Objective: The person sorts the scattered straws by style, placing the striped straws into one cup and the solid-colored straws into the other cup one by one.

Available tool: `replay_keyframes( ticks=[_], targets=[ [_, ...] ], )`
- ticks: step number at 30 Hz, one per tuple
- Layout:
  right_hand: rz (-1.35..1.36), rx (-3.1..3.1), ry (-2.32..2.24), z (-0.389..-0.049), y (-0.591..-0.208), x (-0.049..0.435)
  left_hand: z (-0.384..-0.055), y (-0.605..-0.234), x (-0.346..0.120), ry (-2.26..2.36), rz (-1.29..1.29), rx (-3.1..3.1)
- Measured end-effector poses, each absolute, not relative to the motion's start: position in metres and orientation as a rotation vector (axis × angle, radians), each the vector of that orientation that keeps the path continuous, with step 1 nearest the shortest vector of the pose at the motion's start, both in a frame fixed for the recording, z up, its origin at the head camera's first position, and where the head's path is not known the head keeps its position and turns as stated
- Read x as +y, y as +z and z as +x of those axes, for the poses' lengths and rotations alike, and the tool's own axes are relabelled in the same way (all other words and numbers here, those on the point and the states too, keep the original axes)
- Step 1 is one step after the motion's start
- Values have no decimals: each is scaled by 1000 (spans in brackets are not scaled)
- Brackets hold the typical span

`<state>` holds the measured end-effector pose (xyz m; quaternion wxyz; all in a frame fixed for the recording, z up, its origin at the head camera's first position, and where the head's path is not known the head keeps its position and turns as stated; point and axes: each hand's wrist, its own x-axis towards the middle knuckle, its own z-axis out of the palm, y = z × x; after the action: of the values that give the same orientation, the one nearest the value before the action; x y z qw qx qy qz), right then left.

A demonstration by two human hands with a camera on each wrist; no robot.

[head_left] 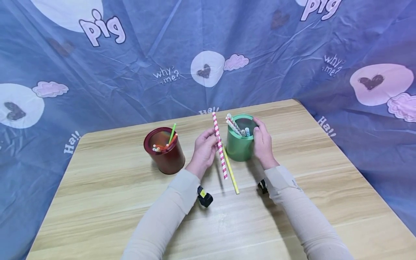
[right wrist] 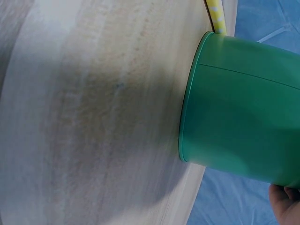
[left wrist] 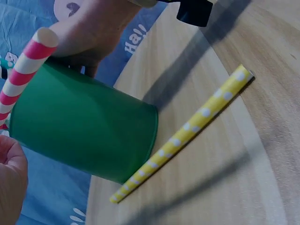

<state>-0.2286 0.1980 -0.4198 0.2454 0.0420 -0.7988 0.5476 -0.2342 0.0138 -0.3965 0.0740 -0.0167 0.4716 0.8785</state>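
My left hand [head_left: 206,147] pinches a pink-and-white striped paper straw [head_left: 222,159] and holds it above the table, just left of the green can [head_left: 239,148]. The can stands upright with several patterned straws [head_left: 233,124] leaning inside. Its right side is gripped by my right hand [head_left: 262,143], fingers at the rim; in the right wrist view a few fingers [right wrist: 281,204] show at the can's side. A yellow straw with white dots [left wrist: 187,131] lies on the table beside the can's base, under the striped one.
To the left, a dark red can [head_left: 167,159] holds a green straw [head_left: 172,133] and several other straws, some orange. The wooden table [head_left: 113,187] runs back to a blue printed cloth [head_left: 136,72], which also hangs along its right side.
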Motion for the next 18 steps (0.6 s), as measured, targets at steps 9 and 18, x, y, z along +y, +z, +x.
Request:
replay_keyframes(
  ticks=[9, 18],
  targets=[
    [108, -2187, 1489, -228, -419, 198, -233, -381, 16, 2704, 80, 1413],
    [105, -2190, 1488, -228, -419, 198, -232, -371, 18, 2731, 192, 1525]
  ],
)
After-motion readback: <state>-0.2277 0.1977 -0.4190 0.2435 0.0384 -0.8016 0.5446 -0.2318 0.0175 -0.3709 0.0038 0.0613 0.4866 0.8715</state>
